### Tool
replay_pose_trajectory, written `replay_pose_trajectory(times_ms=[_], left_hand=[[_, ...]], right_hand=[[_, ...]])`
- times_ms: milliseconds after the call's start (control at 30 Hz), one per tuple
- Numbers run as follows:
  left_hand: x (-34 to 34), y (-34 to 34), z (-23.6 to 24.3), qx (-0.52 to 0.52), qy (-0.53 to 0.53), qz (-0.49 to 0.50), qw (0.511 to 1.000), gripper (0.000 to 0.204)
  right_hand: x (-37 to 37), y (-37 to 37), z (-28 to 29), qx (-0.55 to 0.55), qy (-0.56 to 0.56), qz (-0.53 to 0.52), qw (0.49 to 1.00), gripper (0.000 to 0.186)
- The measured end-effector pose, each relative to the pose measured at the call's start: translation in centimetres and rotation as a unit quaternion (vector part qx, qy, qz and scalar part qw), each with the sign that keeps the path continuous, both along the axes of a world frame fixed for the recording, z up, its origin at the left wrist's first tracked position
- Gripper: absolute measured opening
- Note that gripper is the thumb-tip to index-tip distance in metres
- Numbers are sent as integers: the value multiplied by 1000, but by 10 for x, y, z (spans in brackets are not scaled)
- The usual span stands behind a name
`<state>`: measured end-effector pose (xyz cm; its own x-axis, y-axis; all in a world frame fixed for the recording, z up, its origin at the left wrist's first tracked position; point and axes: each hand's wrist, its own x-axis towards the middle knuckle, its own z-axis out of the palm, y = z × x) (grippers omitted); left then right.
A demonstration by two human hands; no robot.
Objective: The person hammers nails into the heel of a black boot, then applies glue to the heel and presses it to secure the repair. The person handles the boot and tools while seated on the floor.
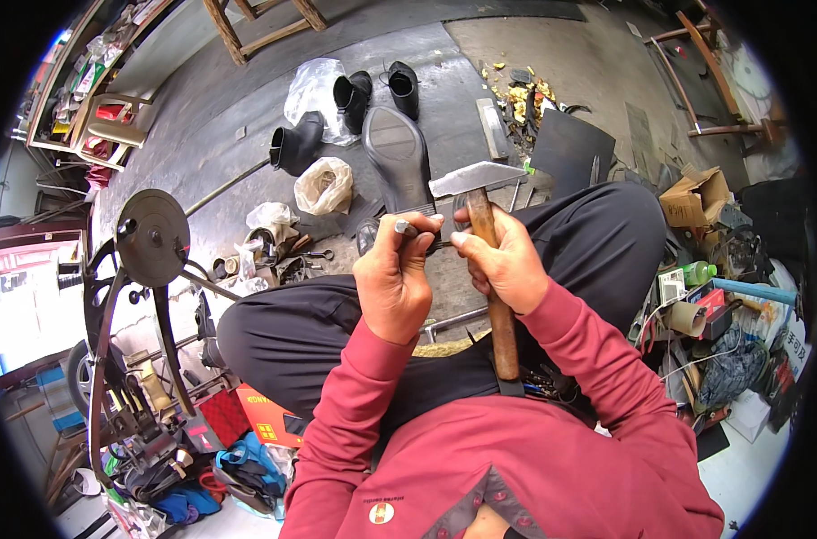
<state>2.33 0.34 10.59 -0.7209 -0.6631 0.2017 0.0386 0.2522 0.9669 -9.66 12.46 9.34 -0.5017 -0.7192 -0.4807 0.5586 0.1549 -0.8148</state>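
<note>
In the head view my left hand (395, 278) is closed on a short metal rod-like tool (405, 227), its end poking out between my thumb and fingers. Beside it my right hand (503, 256) grips a hammer with a worn wooden handle (503, 346) and a long pale metal head (467, 180). Something dark sits near the right fingertips, too unclear to name. Behind my hands lies a black shoe, sole up (393, 148), partly hidden by them.
Black boots (296, 144), a white plastic bag (323, 184) and a dark flat sheet (570, 148) lie ahead. A metal machine with a wheel (152, 234) stands at my left. A cardboard box (692, 193) and piled clutter sit at my right.
</note>
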Motion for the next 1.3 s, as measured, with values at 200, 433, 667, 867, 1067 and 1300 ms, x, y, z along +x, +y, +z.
replay_pose_trajectory(times_ms=[200,433,667,867,1067,1300], left_hand=[[-1,1,-1,-10,-19,5,1000,11],[-3,3,-6,-7,-18,25,1000,13],[-4,4,-15,-154,-9,39,987,29],[-3,4,-12,-168,-11,46,985,20],[-2,-8,-11,146,96,29,984,14],[10,-30,-14,293,190,79,934,17]], right_hand=[[-27,25,42,4,86,71,994,22],[-66,30,117,-41,442,178,878,20],[-43,25,155,-166,463,101,865,29],[-49,8,99,-129,587,184,778,22],[-28,0,51,-18,108,57,992,22],[-11,-15,-5,-9,-63,20,998,40]])
